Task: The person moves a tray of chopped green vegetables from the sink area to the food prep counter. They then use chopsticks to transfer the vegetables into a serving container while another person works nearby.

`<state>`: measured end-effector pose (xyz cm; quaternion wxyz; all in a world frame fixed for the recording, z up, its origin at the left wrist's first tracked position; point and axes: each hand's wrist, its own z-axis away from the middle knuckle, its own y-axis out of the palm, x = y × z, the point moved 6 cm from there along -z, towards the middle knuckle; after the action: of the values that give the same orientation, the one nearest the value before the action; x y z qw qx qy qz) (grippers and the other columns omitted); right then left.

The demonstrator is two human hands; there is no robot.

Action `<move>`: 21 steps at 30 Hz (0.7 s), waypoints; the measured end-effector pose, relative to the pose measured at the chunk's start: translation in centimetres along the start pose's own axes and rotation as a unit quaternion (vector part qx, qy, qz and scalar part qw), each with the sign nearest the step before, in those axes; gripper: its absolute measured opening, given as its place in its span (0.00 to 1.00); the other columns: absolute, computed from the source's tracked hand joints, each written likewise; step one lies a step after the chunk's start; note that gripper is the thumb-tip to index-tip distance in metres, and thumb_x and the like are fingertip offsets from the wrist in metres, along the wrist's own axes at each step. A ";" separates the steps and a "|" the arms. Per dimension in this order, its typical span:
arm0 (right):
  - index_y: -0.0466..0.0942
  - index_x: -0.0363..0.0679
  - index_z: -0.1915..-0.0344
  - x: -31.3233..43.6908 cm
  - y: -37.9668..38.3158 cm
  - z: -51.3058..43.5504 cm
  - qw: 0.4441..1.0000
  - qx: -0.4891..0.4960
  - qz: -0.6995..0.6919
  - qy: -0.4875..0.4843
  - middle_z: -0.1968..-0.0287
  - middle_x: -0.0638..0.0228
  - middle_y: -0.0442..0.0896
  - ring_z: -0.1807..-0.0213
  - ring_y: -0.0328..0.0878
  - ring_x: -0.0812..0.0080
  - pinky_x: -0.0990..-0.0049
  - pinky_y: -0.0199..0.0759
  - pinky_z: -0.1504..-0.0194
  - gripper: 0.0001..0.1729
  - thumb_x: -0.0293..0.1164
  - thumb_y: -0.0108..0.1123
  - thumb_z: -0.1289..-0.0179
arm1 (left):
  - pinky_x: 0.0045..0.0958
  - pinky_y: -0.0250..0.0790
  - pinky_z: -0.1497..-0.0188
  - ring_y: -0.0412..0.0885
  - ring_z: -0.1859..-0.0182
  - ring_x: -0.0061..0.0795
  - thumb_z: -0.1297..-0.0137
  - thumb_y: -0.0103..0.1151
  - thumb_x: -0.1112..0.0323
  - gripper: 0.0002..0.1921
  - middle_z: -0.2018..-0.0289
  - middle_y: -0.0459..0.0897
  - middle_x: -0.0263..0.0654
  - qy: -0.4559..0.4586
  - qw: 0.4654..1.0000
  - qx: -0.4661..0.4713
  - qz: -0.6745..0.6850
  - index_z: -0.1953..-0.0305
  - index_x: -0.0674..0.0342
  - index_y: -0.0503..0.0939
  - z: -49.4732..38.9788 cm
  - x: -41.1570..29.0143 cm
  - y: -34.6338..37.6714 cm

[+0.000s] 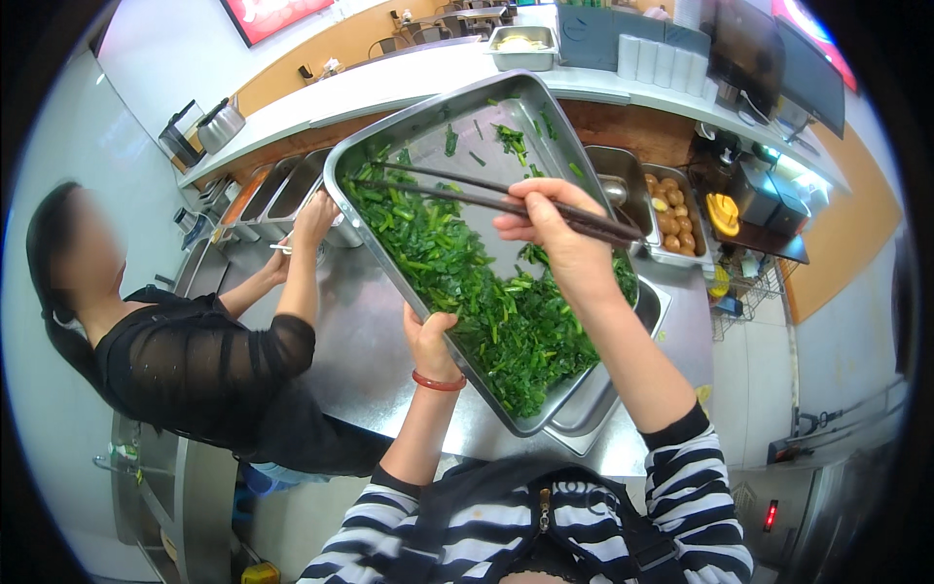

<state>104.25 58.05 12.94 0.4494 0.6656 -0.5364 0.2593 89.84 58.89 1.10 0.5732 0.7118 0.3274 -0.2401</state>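
Observation:
A large rectangular stainless steel tray [338, 169] is held tilted above the counter. My left hand [432, 343] grips its left rim, thumb over the edge. Chopped leafy greens [503, 321] lie heaped along the tray's left side and near end, with scattered bits on the bare metal farther up. In my right hand [558, 233] is a pair of dark chopsticks [452, 191], whose tips reach into the greens at the tray's upper left. Beneath the tray's near right side, a steel pan [584, 427] partly shows on the counter.
A co-worker [211, 350] stands at the left, hands near steel food pans [281, 186]. Brown eggs [670, 212] fill a pan at the right, beside one with a ladle [613, 191]. Beyond is a raised white ledge [408, 91] with a kettle [221, 124], stacked cups [660, 62] and monitors [817, 80].

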 end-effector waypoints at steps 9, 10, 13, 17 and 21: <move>0.69 0.31 0.71 -1.0 -7.3 7.8 0.989 -0.038 0.105 0.094 0.72 0.59 0.74 0.73 0.75 0.69 0.79 0.71 0.68 0.07 0.20 0.42 0.49 | 0.22 0.64 0.66 0.70 0.69 0.27 0.65 0.40 0.78 0.21 0.69 0.69 0.39 -0.017 0.999 -0.016 0.022 0.62 0.69 0.63 -0.5 0.6 -0.5; 0.69 0.31 0.71 -0.9 -8.3 8.8 0.987 -0.049 0.113 0.106 0.72 0.58 0.74 0.73 0.75 0.69 0.79 0.71 0.68 0.07 0.20 0.42 0.49 | 0.22 0.64 0.66 0.70 0.69 0.27 0.65 0.40 0.78 0.21 0.69 0.69 0.39 -0.013 0.999 -0.020 0.025 0.61 0.68 0.63 -0.5 0.5 -0.3; 0.69 0.30 0.71 -0.6 -11.0 11.1 0.977 -0.074 0.153 0.129 0.73 0.58 0.74 0.73 0.75 0.70 0.79 0.70 0.69 0.07 0.20 0.42 0.49 | 0.23 0.64 0.66 0.70 0.69 0.28 0.65 0.40 0.78 0.21 0.69 0.69 0.39 -0.008 0.999 -0.033 0.032 0.61 0.68 0.62 -0.6 0.2 0.1; 0.70 0.30 0.72 0.3 -12.7 13.0 0.964 -0.093 0.194 0.154 0.74 0.61 0.73 0.74 0.74 0.72 0.81 0.70 0.69 0.07 0.19 0.42 0.50 | 0.26 0.65 0.64 0.70 0.67 0.30 0.65 0.39 0.78 0.22 0.68 0.69 0.40 -0.031 0.999 -0.023 0.027 0.60 0.68 0.62 -0.8 0.3 -0.2; 0.70 0.30 0.74 1.6 -12.0 13.3 0.950 -0.087 0.248 0.168 0.74 0.63 0.74 0.74 0.75 0.73 0.82 0.69 0.71 0.06 0.19 0.44 0.52 | 0.27 0.66 0.64 0.71 0.67 0.31 0.65 0.39 0.79 0.23 0.67 0.69 0.41 -0.030 0.999 -0.013 0.024 0.59 0.69 0.61 -0.8 0.2 0.0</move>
<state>114.28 45.90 4.26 0.5104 0.4166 -0.6221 0.4230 89.91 59.67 1.12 0.5973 0.7048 0.2957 -0.2429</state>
